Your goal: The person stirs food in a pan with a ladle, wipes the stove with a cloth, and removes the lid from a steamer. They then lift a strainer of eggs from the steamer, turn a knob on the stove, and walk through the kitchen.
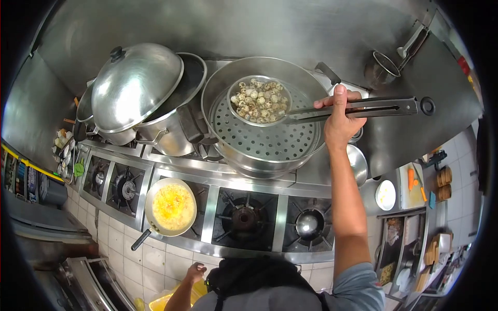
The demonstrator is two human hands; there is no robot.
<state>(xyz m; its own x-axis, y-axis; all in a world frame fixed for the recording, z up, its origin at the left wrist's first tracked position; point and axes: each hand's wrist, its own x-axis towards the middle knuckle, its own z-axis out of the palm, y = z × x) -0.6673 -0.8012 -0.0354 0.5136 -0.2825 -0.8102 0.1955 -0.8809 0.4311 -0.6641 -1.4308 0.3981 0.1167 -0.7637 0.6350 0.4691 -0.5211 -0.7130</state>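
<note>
My right hand (pixel 340 116) is closed around metal tongs (pixel 386 107), with the thumb stretched along the top. The jaws of the tongs meet the right rim of a round metal bowl (pixel 254 123) filled with speckled quail eggs (pixel 262 99). This bowl overlaps the back part of a large steamer pot (pixel 270 161) in this view. Below it shows the steamer's perforated plate (pixel 259 142). Low down near my body, my left hand (pixel 195 272) hangs with its fingers curled in. Nothing shows in it, and a yellow crate (pixel 161 301) lies behind it.
Left of the steamer, a domed lid (pixel 137 88) leans on a tall pot (pixel 171 137). A pan of yellow food (pixel 174 207) sits on the stove, its handle (pixel 141 239) over the front edge. Burners (pixel 244 217) run alongside. Carrots (pixel 411 179) and a white bowl (pixel 385 195) are at right.
</note>
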